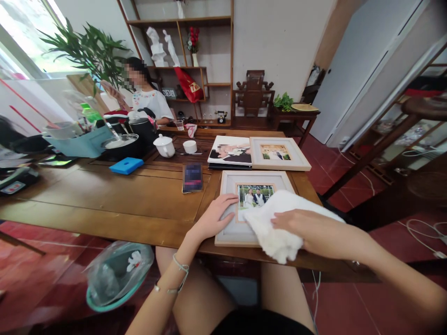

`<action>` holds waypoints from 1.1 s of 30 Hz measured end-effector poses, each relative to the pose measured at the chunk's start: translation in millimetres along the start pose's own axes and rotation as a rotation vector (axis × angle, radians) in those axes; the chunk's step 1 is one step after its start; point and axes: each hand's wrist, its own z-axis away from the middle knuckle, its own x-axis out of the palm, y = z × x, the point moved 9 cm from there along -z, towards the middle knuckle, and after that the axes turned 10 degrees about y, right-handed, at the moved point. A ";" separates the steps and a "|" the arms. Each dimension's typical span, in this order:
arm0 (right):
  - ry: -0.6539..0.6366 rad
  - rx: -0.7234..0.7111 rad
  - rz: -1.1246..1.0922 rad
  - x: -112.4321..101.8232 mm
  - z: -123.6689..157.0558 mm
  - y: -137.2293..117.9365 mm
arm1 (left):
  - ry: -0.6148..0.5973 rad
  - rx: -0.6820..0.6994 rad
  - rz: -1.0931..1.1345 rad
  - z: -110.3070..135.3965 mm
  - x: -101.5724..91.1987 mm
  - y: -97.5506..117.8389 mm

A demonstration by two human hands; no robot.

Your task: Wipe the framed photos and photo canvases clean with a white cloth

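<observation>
A light wooden picture frame [228, 179] with a photo of two people lies flat at the table's front edge. My left hand [216, 214] rests on the frame's left side, fingers stretched out toward the photo. Over the frame's right part lies a white cloth [279, 204], which covers that corner and droops past the front edge. My right hand [296, 225] presses on the cloth, its fingers bent into the fabric. Behind are a second framed photo [300, 156] and a white-covered photo book or panel [228, 156].
Left of the frame lies a phone [192, 178] on the wooden table [153, 204]. Farther off are a blue block [126, 165], a lidded white cup [164, 145] and a blue bin [75, 144]. A lined wastebasket [118, 274] stands on the floor. Another person [150, 100] sits across.
</observation>
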 end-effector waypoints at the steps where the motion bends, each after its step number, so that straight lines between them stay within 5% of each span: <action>1: 0.017 0.048 0.008 -1.6 4.4 18.2 | 0.003 0.001 -0.003 -0.2 -0.6 0.2; 5: 0.160 0.208 0.168 1.1 0.5 84.8 | -0.005 -0.003 -0.006 0.2 0.4 -1.3; 9: 0.372 0.228 0.243 -1.1 -34.6 111.4 | 0.010 -0.007 0.000 0.0 -0.2 -2.4; 13: 0.488 0.175 0.156 -5.9 -78.6 106.8 | 0.015 0.004 0.005 -0.3 -0.4 -1.5; 20: 0.307 -0.113 0.020 15.2 -136.3 49.2 | 0.024 -0.002 -0.025 -0.2 0.1 -3.8; 25: 0.202 -0.120 -0.054 13.2 -103.5 62.5 | 0.027 0.017 0.001 -0.7 -0.4 -1.0; 30: 0.267 0.074 0.040 -0.5 -40.2 124.0 | 0.015 0.013 -0.003 -0.4 0.1 -1.7; 33: 0.279 0.156 0.178 -2.7 -16.9 121.2 | 0.003 0.007 -0.012 -0.3 1.2 -2.9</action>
